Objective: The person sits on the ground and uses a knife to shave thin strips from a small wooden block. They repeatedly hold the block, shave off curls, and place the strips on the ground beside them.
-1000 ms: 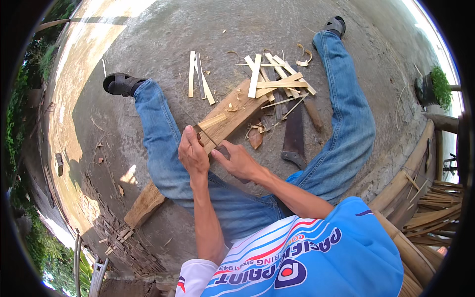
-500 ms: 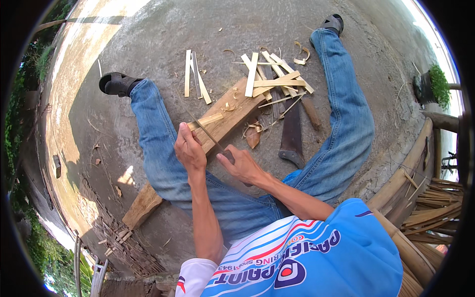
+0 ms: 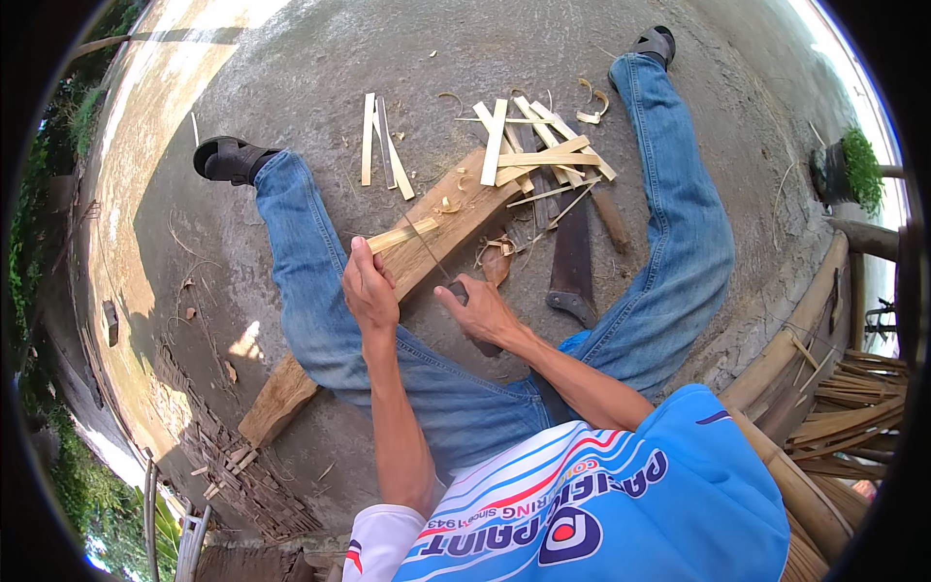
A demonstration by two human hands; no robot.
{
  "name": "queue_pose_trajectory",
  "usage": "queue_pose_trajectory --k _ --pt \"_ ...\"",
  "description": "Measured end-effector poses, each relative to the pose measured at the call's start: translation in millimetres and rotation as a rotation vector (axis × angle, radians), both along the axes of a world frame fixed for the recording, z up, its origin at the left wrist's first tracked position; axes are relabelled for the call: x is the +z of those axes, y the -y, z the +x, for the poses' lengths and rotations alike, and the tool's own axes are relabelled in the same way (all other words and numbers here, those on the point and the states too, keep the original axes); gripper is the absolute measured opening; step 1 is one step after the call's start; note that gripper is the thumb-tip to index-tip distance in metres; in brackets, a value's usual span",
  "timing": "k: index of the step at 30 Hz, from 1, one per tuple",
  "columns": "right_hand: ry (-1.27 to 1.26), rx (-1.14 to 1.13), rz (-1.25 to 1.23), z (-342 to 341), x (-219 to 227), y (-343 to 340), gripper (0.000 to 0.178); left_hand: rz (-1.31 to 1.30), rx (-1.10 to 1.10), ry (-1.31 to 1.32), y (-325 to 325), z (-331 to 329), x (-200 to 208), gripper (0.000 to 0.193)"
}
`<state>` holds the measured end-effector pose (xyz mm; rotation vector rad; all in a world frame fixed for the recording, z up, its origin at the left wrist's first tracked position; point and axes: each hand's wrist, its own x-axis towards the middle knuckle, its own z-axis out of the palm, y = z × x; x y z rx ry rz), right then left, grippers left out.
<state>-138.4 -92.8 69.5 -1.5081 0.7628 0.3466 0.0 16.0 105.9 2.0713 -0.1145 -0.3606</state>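
One thin-bladed knife [image 3: 429, 250] crosses a wooden strip [image 3: 396, 237].

You're working in bright daylight, with most of the floor [image 3: 301, 116] in soft, even shade. Hard sun spills over its left side and washes out toward the top; a crisp shadow edge cuts across there, and a small sun patch [image 3: 248, 341] glows near your left knee. Along the right rim, a strip beside the wall [image 3: 815, 58] glares white. Your left hand [image 3: 370, 288], right hand [image 3: 483, 312] and the pale wood strips [image 3: 495, 143] look reasonably sharp. Fisheye distortion curves the bamboo rail [image 3: 795, 335], and black corners frame your view.
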Motion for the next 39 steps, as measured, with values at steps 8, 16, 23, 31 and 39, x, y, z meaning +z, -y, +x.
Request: queue_pose_trajectory --k 8,16,23,31,39 --pt "0.429 -0.122 -0.144 11.7 -3.4 -24.0 0.040 -0.009 0.012 -0.004 3.3 4.9 -0.5 0.059" --pt "0.250 -0.056 -0.150 4.6 1.1 -14.8 0.042 0.016 -0.010 0.070 1.1 5.1 -3.1 0.057" --pt "0.027 -0.137 0.043 -10.2 -35.5 -6.0 0.044 -0.011 0.021 0.077 0.3 6.5 -11.5 0.061" --pt "0.028 -0.141 -0.133 -15.5 -68.1 -1.5 0.049 0.001 0.035 -0.023 10.2 0.7 5.6 0.063" --pt "0.244 -0.088 -0.307 -17.1 -75.5 -4.5 0.047 0.067 -0.010 0.087 1.0 14.2 -11.0 0.063"
